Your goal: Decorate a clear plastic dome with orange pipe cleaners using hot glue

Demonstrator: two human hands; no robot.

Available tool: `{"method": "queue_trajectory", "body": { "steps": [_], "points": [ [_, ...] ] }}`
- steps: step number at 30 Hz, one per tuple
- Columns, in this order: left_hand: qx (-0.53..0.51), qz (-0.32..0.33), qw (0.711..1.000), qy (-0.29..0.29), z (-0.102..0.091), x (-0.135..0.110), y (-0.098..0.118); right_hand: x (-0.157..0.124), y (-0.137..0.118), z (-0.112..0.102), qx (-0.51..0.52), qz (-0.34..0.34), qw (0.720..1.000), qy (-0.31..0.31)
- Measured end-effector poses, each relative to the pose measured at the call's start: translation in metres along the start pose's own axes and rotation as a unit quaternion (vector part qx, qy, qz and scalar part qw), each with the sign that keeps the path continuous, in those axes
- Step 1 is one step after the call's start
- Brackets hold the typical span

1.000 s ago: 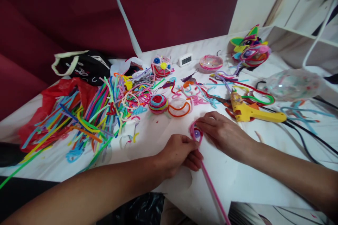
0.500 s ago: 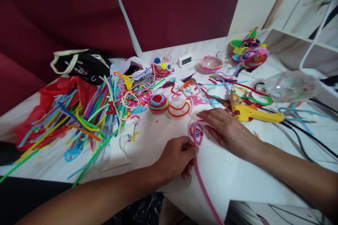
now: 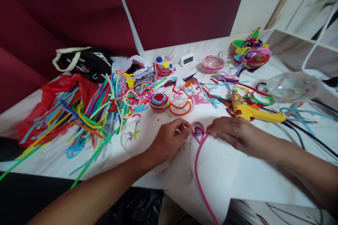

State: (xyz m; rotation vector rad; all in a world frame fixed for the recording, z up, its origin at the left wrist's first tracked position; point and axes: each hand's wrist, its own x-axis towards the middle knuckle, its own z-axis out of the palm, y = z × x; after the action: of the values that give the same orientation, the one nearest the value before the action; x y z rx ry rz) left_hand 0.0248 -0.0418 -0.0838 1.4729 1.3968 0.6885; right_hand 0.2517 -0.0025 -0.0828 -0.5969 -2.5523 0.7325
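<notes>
Between my hands lies a small eye-shaped pipe-cleaner piece [image 3: 198,130] with a purple centre and a pink and red rim. A long pink pipe cleaner [image 3: 198,177] runs along its edge, and its free end trails down past the table's front. My left hand [image 3: 169,139] pinches the piece's left edge with thumb and forefinger. On the other side, my right hand [image 3: 235,133] has its fingertips closed on the pink pipe cleaner at the right edge. A white sheet [image 3: 182,168] lies beneath.
A yellow glue gun [image 3: 253,113] with a black cord lies right. Bundled coloured pipe cleaners [image 3: 97,112] spill from a red plastic bag [image 3: 50,91] at left. Behind stand a striped dome [image 3: 160,102], a decorated ball [image 3: 162,66], a small clock [image 3: 187,59] and a clear plastic shell [image 3: 293,86].
My left hand has moved up to the piece's left edge. My right hand has come down from lying stretched out to a pinch at the right edge. The pink pipe cleaner now bends rightward there.
</notes>
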Motion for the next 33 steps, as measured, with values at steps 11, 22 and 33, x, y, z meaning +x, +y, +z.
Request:
{"method": "queue_trajectory", "body": {
  "steps": [11,22,33],
  "points": [
    [0.226,0.083,0.97,-0.012,-0.004,0.035,-0.005,-0.002,0.002,0.0,0.015,0.107,0.992,-0.066],
    [0.136,0.05,0.988,-0.052,0.0,0.046,-0.009,0.001,-0.006,0.009,0.07,0.289,0.948,-0.116],
    [-0.058,-0.019,0.996,-0.064,0.002,0.04,-0.012,0.0,-0.003,0.015,0.123,0.298,0.941,-0.102]
  ]
}}
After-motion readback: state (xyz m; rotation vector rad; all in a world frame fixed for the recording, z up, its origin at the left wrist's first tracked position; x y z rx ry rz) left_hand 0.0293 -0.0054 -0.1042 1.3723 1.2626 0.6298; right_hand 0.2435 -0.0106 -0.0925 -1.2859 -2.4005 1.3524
